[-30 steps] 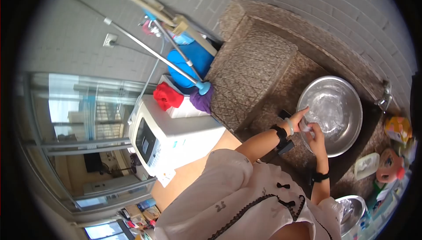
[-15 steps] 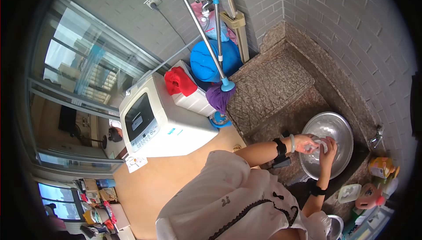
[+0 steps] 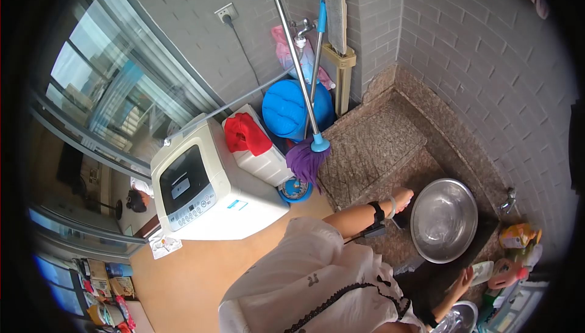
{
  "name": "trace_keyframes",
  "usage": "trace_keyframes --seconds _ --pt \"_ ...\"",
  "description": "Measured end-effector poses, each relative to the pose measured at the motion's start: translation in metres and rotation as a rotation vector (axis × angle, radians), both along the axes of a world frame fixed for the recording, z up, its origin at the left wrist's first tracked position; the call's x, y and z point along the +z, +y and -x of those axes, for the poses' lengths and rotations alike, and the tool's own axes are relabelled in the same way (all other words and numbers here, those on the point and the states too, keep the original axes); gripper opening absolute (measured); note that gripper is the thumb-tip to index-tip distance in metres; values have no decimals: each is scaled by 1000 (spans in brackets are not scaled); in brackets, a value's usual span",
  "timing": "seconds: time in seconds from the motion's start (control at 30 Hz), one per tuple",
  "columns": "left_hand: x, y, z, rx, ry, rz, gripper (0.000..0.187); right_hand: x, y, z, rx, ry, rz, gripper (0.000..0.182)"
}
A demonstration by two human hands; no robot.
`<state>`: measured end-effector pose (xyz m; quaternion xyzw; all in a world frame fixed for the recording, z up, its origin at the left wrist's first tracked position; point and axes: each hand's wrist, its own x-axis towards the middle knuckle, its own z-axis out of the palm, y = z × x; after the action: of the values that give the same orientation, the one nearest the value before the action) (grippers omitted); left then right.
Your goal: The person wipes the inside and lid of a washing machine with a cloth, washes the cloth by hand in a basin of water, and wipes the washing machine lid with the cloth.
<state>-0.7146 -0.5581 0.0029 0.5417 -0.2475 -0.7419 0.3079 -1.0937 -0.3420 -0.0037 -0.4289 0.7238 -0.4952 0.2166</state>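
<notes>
My left hand (image 3: 402,199), with a pale bracelet and black wrist strap, is above the stone sink beside the rim of a metal basin (image 3: 417,224). Its fingers are curled; what they may hold is hidden. My right hand (image 3: 464,279) is lower right, its fingers apart at the edge of a pale, shallow plastic dish (image 3: 482,272). Nothing shows between them. The basin holds what looks like clear water. A second metal bowl (image 3: 468,316) is partly visible below my right hand.
A tap (image 3: 507,200) is on the wall beyond the basin. A pink bottle (image 3: 504,274) and a yellow pack (image 3: 515,236) stand at the right. Left are a purple mop (image 3: 306,163), a blue bin (image 3: 284,111) and a washing machine (image 3: 244,211). Behind glass is another person (image 3: 141,197).
My hands have parted and left the space over the basin, where they held something small and whitish. My left hand moved to the basin's left side, my right hand down to the dish.
</notes>
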Motion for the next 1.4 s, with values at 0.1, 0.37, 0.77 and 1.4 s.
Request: trace_keyframes --seconds 0.1,0.37,0.77,1.4 --pt "-5 -1 -21 -54 6 -65 29 -57 87 109 -283 489 -165 40" --pt "-10 0 -47 -301 79 -86 54 -22 148 75 -608 699 -577 43" --pt "23 10 -87 -106 540 -189 34 110 91 36 -56 212 -198 40" --pt "85 30 -105 53 882 -58 24 182 -179 -254 658 -669 148 41"
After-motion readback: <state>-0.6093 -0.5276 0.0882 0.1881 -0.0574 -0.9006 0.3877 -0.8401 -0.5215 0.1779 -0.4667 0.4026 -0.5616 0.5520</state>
